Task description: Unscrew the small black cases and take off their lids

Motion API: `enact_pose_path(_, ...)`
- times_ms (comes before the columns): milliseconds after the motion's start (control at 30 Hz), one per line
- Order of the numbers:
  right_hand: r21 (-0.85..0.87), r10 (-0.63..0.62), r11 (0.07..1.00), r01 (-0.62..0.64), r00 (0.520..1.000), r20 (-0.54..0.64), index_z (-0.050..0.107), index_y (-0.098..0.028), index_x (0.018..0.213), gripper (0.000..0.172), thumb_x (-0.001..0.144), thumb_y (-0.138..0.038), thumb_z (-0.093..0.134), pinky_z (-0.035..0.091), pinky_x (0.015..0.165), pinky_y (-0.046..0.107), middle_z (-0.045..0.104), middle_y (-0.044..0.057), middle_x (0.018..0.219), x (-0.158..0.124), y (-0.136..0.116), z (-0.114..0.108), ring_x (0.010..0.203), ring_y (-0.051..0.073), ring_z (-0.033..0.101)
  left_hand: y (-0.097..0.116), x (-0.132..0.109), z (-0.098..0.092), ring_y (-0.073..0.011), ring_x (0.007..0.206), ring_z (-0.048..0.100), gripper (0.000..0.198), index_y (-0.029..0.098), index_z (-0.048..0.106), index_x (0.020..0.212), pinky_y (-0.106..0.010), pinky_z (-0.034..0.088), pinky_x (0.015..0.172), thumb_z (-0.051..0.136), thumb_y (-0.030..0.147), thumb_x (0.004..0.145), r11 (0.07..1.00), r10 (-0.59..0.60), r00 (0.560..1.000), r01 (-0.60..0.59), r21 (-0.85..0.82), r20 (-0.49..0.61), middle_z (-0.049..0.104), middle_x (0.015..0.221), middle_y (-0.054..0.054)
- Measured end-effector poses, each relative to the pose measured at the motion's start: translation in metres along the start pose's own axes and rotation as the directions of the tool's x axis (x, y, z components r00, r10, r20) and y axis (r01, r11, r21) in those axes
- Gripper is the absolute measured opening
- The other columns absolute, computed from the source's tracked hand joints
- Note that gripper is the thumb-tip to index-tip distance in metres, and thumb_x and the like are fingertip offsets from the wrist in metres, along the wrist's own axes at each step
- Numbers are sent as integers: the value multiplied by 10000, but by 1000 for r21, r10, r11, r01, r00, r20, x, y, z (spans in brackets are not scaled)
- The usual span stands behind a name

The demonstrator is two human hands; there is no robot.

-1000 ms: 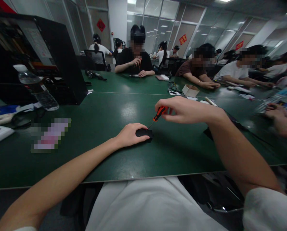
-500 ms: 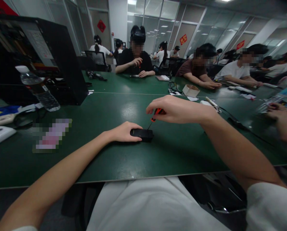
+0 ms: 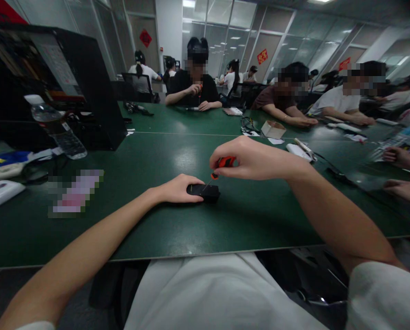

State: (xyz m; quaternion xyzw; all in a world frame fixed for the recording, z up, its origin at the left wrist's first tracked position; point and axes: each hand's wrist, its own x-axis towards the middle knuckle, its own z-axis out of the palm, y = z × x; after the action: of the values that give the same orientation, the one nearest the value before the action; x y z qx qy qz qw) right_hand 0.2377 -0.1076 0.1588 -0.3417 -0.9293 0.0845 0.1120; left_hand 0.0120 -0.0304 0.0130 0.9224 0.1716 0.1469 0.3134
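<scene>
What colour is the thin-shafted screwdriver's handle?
Orange and black screwdriver handle; head view shows it.

The screwdriver [image 3: 226, 162] shows a plastic handle and metal shaft; the black casing [image 3: 212, 194], matt plastic; the green surface [image 3: 177, 231], smooth, softly glossy; the bottle [image 3: 61, 130], clear shiny plastic.

On the table [image 3: 150, 160], a device [image 3: 212, 194] is lying in the left hand [image 3: 174, 188]; a screwdriver [image 3: 226, 162] is slanting over it in the right hand [image 3: 251, 158]. Farther left, a bottle [image 3: 58, 128] is sitting before a computer case [image 3: 91, 68].
</scene>
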Motion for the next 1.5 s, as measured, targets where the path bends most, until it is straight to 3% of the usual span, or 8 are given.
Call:
enact_pose_path(500,-28,-49,998,51,996,68,719,-164,946,152,857,-134,599,451,710,250,741,40,889,8,4,7,778,146,651,1,0,0,-188,851,662,350,153,719,1121,-254,448,760,713,384,858,1000,16,1000,-16,11,4,721,957,-33)
enact_pose_path(667,-45,-45,998,48,997,70,717,-160,941,158,843,-110,602,452,716,248,732,31,876,6,5,5,774,142,645,2,0,1,-209,927,684,399,171,699,1201,-266,465,814,716,379,860,999,38,999,-38,14,-13,736,1054,-54)
enact_pose_path(1067,-20,-32,999,34,997,77,715,-162,947,120,915,-231,622,469,704,263,730,42,875,7,5,6,765,154,655,4,1,1,-211,927,687,373,172,708,1190,-269,466,818,708,364,871,999,46,999,-46,-12,-13,744,1052,-52)
enact_pose_path(1233,14,-153,988,153,987,41,696,-173,1049,242,858,-83,580,487,857,278,658,102,1212,11,-1,6,1023,181,649,5,1,0,-211,900,680,350,172,715,1156,-269,471,801,721,355,858,1000,2,1000,-3,-25,-13,742,1028,-42)
enact_pose_path(1300,18,-177,984,176,983,46,690,-179,1076,247,860,-104,597,482,894,281,598,115,1335,13,-4,6,1094,190,632,5,0,-1,-217,912,683,360,176,711,1173,-275,477,810,717,355,861,999,-12,1000,12,-40,-5,743,1031,-39)
enact_pose_path(1400,-70,-98,993,99,995,20,688,-163,1040,173,915,-271,635,480,818,295,683,107,1131,15,-7,9,947,197,654,5,0,-1,-223,930,689,338,172,712,1158,-285,486,832,712,339,864,999,12,1000,-11,-45,8,744,1035,-43)
enact_pose_path(1467,-123,-33,992,32,999,-7,687,-156,1028,172,921,-278,629,467,750,295,702,81,953,15,-8,9,827,189,645,6,1,1,-226,929,693,341,169,711,1152,-292,494,835,722,333,853,999,21,1000,-22,-33,-9,746,1039,-48)
enact_pose_path(1500,-125,-28,992,27,1000,-8,686,-160,1043,165,910,-237,628,466,743,293,702,82,968,14,-8,9,823,187,643,8,2,3,-233,939,696,357,168,709,1157,-300,500,842,730,339,845,1000,17,999,-18,-22,-35,747,1052,-54)
